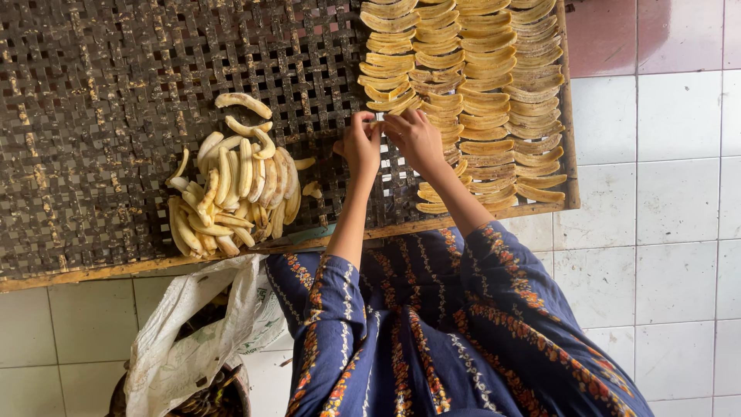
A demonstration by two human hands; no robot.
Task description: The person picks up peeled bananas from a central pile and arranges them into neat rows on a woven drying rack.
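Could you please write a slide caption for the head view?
Both hands pinch a yellow banana slice over a dark woven tray, beside neat slice rows.

Both hands, left hand (360, 144) and right hand (417, 137), pinch one pale yellow banana slice (376, 122) above the dark woven bamboo drying tray (93, 93), beside rows of flattened yellow banana slices (482, 93).

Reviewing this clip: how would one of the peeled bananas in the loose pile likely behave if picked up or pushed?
Each peeled banana in the pile looks soft and probably bruises or snaps if squeezed. The bare flesh looks moist, so it is likely slippery or sticky. Being curved, it would probably rock rather than roll on the woven tray. Both hands, left hand and right hand, pinch one small piece together.
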